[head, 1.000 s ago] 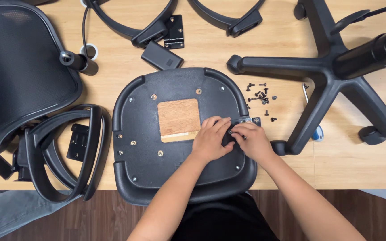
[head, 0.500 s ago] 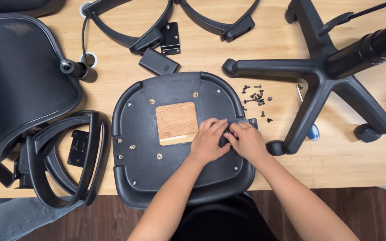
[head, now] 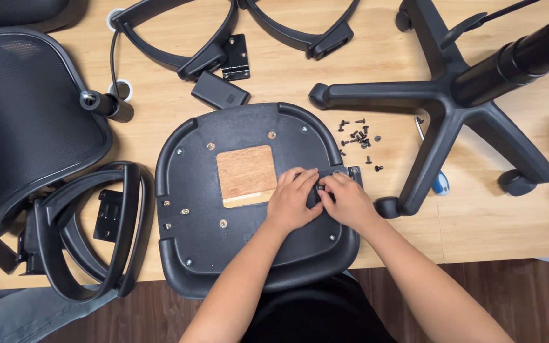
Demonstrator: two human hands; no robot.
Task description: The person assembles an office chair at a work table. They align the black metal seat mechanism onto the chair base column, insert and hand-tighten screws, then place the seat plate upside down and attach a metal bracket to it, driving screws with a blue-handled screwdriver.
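Your left hand (head: 295, 202) and right hand (head: 345, 202) pinch a small black part (head: 318, 190) at the seat's (head: 223, 254) three o'clock edge; seating it needs steady alignment.

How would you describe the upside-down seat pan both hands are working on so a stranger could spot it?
On the wooden table, look at the middle, left of the five-legged chair base. The seat pan is the wide black shell under both hands, the only part with a tan square patch.

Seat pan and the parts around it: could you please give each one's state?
Seat pan: upside down on table.
Bracket: at seat's right edge, under both hands.
Left hand: gripping bracket.
Right hand: gripping bracket.
Screws: loose, scattered.
Base: on its side.
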